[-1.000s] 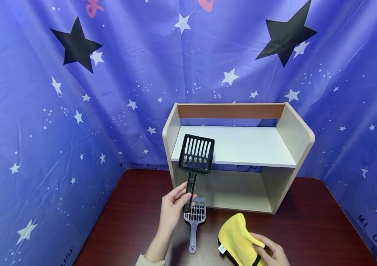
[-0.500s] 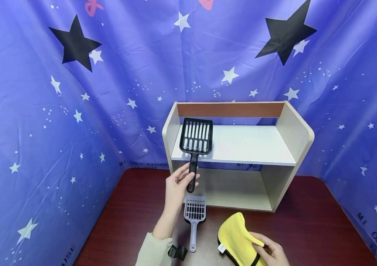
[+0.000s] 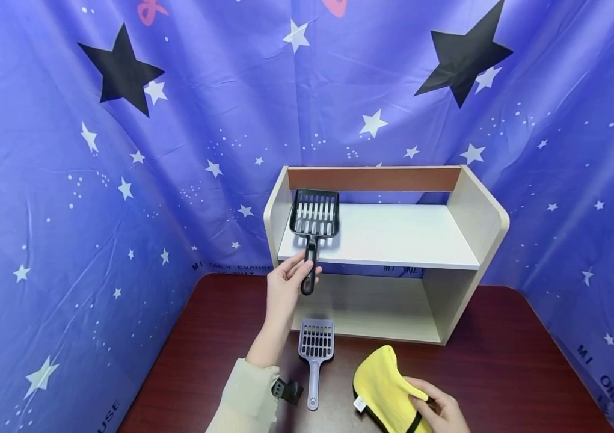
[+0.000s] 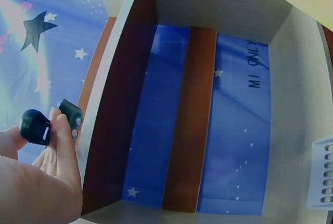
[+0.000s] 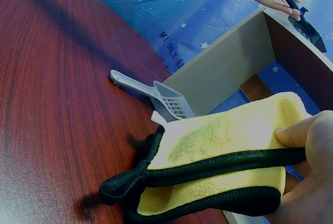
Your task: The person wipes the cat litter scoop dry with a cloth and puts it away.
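My left hand [image 3: 285, 288] grips the handle of a black slotted litter scoop [image 3: 314, 216], its head over the left end of the upper shelf. In the left wrist view, the scoop's handle end [image 4: 35, 127] shows between thumb and fingers. My right hand [image 3: 439, 406] pinches the edge of a yellow cloth [image 3: 388, 382] with black trim, folded over and near the table's front. A grey-purple slotted litter scoop [image 3: 316, 346] lies on the table between the two hands, touched by neither, handle toward me. The right wrist view shows the cloth [image 5: 223, 135] close up.
A two-level wooden shelf unit [image 3: 393, 234] with a white upper board stands on the dark red table [image 3: 220, 319]. Its side panels rise at left and right. Purple star-patterned curtains [image 3: 204, 120] hang behind and beside it. A black strap is on the left wrist.
My left hand has carried the black litter scoop up and forward, from in front of the shelf unit to over its upper board. The right hand and cloth have barely moved.
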A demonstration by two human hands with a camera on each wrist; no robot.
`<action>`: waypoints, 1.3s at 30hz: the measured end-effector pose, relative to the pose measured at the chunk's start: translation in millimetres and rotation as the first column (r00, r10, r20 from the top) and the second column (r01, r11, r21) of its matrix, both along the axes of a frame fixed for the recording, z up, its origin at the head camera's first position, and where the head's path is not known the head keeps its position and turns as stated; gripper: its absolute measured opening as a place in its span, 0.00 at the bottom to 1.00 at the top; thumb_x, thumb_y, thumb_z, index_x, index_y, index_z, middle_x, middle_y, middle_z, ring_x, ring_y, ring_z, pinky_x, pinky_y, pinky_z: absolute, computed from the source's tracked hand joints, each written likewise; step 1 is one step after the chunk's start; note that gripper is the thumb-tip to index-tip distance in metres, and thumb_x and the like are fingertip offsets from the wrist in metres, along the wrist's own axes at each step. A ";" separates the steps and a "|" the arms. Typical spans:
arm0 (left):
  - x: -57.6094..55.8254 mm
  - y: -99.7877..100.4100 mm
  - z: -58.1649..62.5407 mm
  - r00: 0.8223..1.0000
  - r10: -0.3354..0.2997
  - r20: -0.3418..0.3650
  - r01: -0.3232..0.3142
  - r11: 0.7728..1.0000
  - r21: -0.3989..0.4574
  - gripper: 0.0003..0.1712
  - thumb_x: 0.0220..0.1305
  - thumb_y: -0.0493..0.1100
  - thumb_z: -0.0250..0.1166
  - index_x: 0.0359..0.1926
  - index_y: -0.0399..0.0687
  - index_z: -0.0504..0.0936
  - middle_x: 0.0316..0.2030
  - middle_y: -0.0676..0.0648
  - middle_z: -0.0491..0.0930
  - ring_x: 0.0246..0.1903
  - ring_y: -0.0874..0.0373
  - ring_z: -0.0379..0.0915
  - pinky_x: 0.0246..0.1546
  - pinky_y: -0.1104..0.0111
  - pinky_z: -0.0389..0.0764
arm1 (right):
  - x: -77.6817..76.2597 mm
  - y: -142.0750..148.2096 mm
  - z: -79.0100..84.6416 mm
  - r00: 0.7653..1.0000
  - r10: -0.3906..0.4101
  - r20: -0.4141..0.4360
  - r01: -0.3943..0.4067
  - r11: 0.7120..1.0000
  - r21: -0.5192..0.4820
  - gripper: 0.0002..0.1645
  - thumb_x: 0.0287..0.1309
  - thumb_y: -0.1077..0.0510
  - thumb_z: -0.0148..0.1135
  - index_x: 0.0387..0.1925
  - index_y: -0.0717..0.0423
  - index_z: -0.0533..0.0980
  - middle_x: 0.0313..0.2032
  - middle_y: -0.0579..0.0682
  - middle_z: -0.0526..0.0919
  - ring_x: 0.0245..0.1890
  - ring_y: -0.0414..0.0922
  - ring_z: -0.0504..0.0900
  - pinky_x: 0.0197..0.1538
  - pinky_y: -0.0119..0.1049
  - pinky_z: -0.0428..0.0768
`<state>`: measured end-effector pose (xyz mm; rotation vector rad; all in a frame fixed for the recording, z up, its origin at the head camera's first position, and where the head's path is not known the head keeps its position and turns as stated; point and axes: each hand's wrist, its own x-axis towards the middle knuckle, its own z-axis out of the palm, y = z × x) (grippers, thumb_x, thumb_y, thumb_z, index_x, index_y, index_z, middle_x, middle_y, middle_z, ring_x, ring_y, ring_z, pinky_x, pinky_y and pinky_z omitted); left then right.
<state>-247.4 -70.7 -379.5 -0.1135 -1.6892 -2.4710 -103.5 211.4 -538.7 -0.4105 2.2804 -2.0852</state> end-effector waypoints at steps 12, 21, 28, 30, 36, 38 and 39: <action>-8.8 -1.1 7.2 0.996 0.020 0.084 -0.020 1.000 0.002 0.22 0.62 0.41 0.64 0.55 0.36 0.76 0.46 0.35 0.81 0.33 0.56 0.84 0.32 0.71 0.85 | 0.6 -2.4 -3.2 0.997 -0.066 -0.032 0.068 0.997 0.049 0.17 0.61 0.68 0.54 0.50 0.56 0.78 0.30 0.35 0.82 0.20 0.34 0.77 0.20 0.37 0.80; -18.3 -1.7 11.6 0.995 0.028 0.099 -0.028 1.000 -0.003 0.23 0.64 0.45 0.62 0.54 0.35 0.76 0.47 0.35 0.81 0.29 0.60 0.83 0.27 0.75 0.83 | 2.9 -0.4 -5.4 0.998 -0.037 -0.052 0.038 0.999 0.010 0.17 0.62 0.69 0.53 0.50 0.56 0.77 0.25 0.38 0.79 0.18 0.33 0.75 0.18 0.38 0.79; -24.8 -2.8 14.6 0.990 0.038 0.134 -0.039 0.999 0.003 0.22 0.63 0.47 0.62 0.53 0.37 0.78 0.45 0.36 0.82 0.28 0.62 0.83 0.26 0.76 0.83 | 3.2 2.9 -4.7 0.999 0.026 -0.020 -0.027 0.999 -0.034 0.18 0.64 0.68 0.51 0.53 0.58 0.75 0.29 0.41 0.82 0.22 0.36 0.79 0.22 0.41 0.82; -25.9 -3.6 15.1 0.990 0.034 0.136 -0.034 0.999 0.000 0.22 0.64 0.47 0.62 0.53 0.36 0.78 0.46 0.37 0.82 0.29 0.61 0.83 0.27 0.75 0.83 | 3.1 3.4 -5.3 0.999 0.043 -0.032 -0.044 0.998 -0.048 0.18 0.64 0.69 0.50 0.54 0.58 0.75 0.31 0.40 0.82 0.24 0.36 0.80 0.23 0.40 0.82; -25.8 -8.1 16.9 0.991 0.004 0.134 0.003 0.998 -0.056 0.22 0.68 0.49 0.57 0.51 0.36 0.79 0.45 0.35 0.82 0.29 0.61 0.82 0.30 0.73 0.84 | 3.8 4.7 -6.0 0.998 0.038 -0.052 -0.040 0.998 -0.046 0.18 0.64 0.70 0.50 0.53 0.58 0.75 0.32 0.40 0.82 0.24 0.36 0.80 0.23 0.39 0.82; -24.6 -9.6 16.7 0.991 -0.001 0.130 0.011 0.997 -0.079 0.22 0.68 0.50 0.56 0.51 0.36 0.79 0.44 0.35 0.82 0.28 0.61 0.82 0.30 0.73 0.84 | 4.2 5.4 -5.7 0.998 0.033 -0.046 -0.035 0.999 -0.042 0.18 0.64 0.69 0.50 0.54 0.58 0.75 0.32 0.40 0.83 0.24 0.36 0.80 0.23 0.39 0.82; -24.1 -10.0 16.1 0.992 0.000 0.129 0.011 0.996 -0.087 0.22 0.68 0.50 0.57 0.51 0.36 0.79 0.43 0.36 0.83 0.28 0.61 0.82 0.29 0.73 0.84 | 4.2 5.7 -5.6 0.998 0.033 -0.047 -0.035 0.998 -0.044 0.18 0.64 0.69 0.50 0.54 0.59 0.75 0.32 0.40 0.83 0.24 0.36 0.80 0.23 0.39 0.82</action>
